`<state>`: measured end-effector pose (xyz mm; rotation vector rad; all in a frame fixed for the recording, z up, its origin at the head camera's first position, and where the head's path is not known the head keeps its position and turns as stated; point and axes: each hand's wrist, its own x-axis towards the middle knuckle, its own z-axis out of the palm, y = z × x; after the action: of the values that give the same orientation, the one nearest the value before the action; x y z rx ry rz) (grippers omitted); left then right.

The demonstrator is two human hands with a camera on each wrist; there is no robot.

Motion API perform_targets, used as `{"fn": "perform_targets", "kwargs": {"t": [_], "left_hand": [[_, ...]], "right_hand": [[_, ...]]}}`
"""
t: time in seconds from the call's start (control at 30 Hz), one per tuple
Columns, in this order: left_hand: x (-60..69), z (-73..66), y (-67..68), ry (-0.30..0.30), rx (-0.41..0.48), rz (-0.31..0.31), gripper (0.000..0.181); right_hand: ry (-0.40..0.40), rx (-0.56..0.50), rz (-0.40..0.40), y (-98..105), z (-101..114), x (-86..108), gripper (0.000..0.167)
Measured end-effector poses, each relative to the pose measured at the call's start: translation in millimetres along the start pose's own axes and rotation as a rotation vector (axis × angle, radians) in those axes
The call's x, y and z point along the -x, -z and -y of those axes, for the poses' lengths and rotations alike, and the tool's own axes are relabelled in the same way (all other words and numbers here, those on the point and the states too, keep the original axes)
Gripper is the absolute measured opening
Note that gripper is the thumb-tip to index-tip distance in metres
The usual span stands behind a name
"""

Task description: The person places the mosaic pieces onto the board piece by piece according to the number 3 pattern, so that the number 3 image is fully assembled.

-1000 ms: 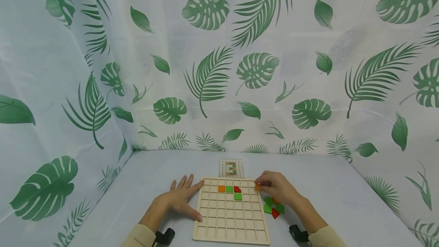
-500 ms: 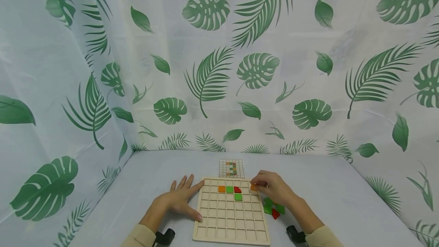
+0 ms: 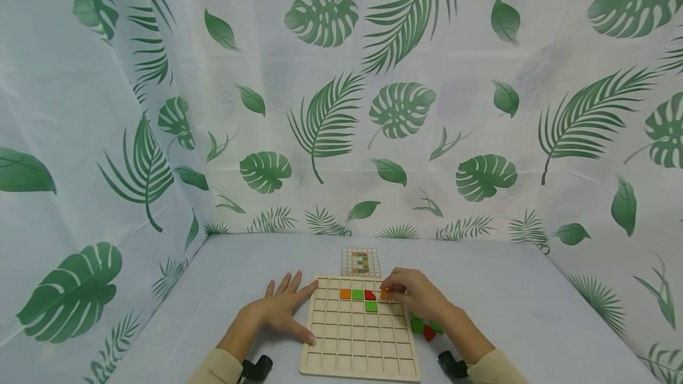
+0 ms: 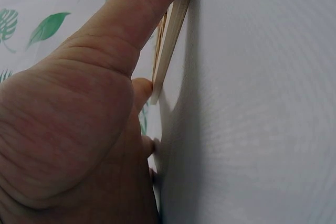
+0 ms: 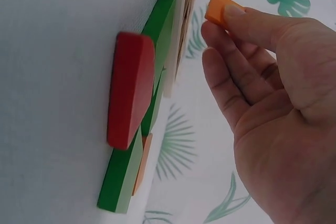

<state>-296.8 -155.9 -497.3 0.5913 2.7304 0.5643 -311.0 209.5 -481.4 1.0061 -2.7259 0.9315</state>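
A pale wooden grid board (image 3: 351, 348) lies on the table. In its second row sit an orange tile (image 3: 345, 294), a green tile (image 3: 357, 294) and a red tile (image 3: 370, 295), with another green tile (image 3: 371, 307) below the red one. The left hand (image 3: 281, 310) is spread at the board's left side, thumb and forefinger touching its edge. Over the board's upper right part, the right hand (image 3: 418, 293) pinches an orange piece (image 5: 217, 10) between thumb and fingers, just right of the red tile.
Loose pieces lie right of the board: a red one (image 3: 429, 333), green ones (image 5: 122, 182) and an orange one (image 5: 142, 166) partly hidden. Behind the board lies a small card (image 3: 349, 261) printed with a coloured grid. A leaf-patterned cloth (image 3: 331, 206) hangs around the table.
The right hand has moved left over the board with the orange piece, from its right edge towards the red tile. The left hand stays where it was.
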Motion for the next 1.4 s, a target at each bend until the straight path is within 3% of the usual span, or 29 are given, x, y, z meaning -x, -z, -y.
{"fn": "perform_targets", "kwargs": {"t": [0.67,1.0,1.4], "left_hand": [[-0.4,-1.1,0.0,0.003,-0.008,-0.003,0.128],[-0.8,-0.1,0.0,-0.002,-0.013,0.001,0.128],[-0.4,-2.0,0.7,-0.002,-0.013,0.001,0.127]], "right_hand": [[-0.001,-0.146,0.100,-8.4,8.8,-5.8,0.012],[0.073,-0.162,0.154,-13.5,11.2,-8.9,0.006],[0.100,-0.151,0.155,-15.0,15.2,-10.3,0.007]]}}
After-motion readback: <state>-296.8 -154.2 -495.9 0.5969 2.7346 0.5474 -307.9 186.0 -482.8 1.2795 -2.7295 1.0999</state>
